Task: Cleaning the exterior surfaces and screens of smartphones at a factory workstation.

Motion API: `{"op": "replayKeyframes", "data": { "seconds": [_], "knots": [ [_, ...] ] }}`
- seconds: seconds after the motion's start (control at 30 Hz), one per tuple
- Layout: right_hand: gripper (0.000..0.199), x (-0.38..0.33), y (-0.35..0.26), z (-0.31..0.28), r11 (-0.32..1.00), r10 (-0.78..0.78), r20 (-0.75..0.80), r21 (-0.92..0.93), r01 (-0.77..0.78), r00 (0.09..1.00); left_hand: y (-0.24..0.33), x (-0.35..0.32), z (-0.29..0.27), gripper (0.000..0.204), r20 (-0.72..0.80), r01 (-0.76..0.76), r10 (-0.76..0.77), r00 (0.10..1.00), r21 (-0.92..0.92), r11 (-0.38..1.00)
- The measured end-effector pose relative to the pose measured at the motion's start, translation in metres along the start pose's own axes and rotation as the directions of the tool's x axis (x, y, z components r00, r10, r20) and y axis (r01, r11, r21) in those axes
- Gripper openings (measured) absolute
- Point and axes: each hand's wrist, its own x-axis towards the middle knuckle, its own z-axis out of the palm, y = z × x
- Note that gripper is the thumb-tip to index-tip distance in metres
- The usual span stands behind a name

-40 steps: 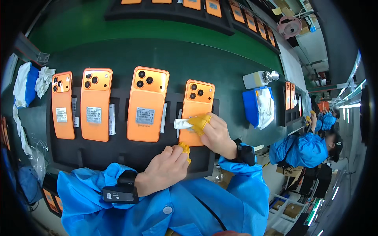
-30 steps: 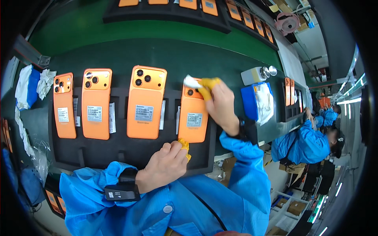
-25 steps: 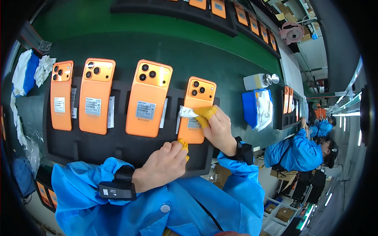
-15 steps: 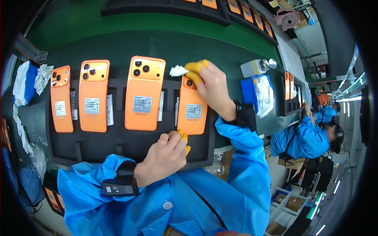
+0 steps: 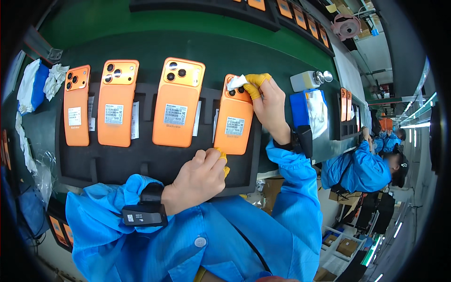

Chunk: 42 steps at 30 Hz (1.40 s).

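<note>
Between the yellow-cotted fingertips of my right hand [image 5: 271, 105] is a crumpled white wipe [image 5: 236, 83], resting over the camera lenses of the rightmost orange smartphone [image 5: 235, 113]. This phone lies back side up, with a printed label on it. My left hand [image 5: 199, 175] is closed at the phone's lower end, its cotted fingertips gripping the bottom edge; their undersides are hidden. Three similar phones lie to the left: one orange smartphone [image 5: 176, 134] nearest, another [image 5: 114, 134] beyond it, and the last [image 5: 77, 101] at the far left. All lie on a black tray [image 5: 117, 164].
Right of the tray stand a dispenser bottle [image 5: 303, 81] with a metal top and a blue box of white wipes [image 5: 299, 110]. Another wipe pack [image 5: 35, 89] sits at the left. Phone trays [image 5: 206, 14] line the far side. A co-worker [image 5: 359, 171] in blue sits at right.
My right hand has brought the wipe from beside the phone's top onto its camera lenses. My left hand stays at the bottom edge. The whole view has shifted slightly.
</note>
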Motion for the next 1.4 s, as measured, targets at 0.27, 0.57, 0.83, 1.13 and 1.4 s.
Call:
{"op": "replayKeyframes", "data": {
  "seconds": [0.27,0.57,0.83,1.13,1.4],
  "knots": [
    [0.035,-0.088,-0.057,-0.014,0.985,-0.171,0.308,0.064,0.159,0.936,0.002,-0.008,-0.005,0.012,0.020,-0.030,0.030,0.999,0.025,0.999],
    [0.027,-0.015,-0.023,0.003,0.994,-0.101,0.092,-0.022,0.104,0.991,0.001,-0.006,-0.004,0.015,0.022,-0.059,0.058,0.998,0.051,0.997],
    [0.021,-0.060,-0.056,0.002,0.952,-0.292,0.298,0.181,0.247,0.909,-0.001,-0.023,-0.017,0.020,-0.017,0.181,-0.187,0.982,-0.166,0.969],
    [0.016,-0.070,-0.052,-0.031,0.955,-0.195,0.468,0.291,0.058,0.862,-0.020,-0.061,-0.034,0.041,-0.108,0.729,-0.736,0.668,-0.105,0.677],
    [0.019,0.078,-0.071,0.037,0.972,-0.117,0.013,0.206,0.111,0.993,-0.017,-0.055,-0.031,0.035,-0.022,0.668,-0.685,0.728,-0.196,0.717]
  ]
}}
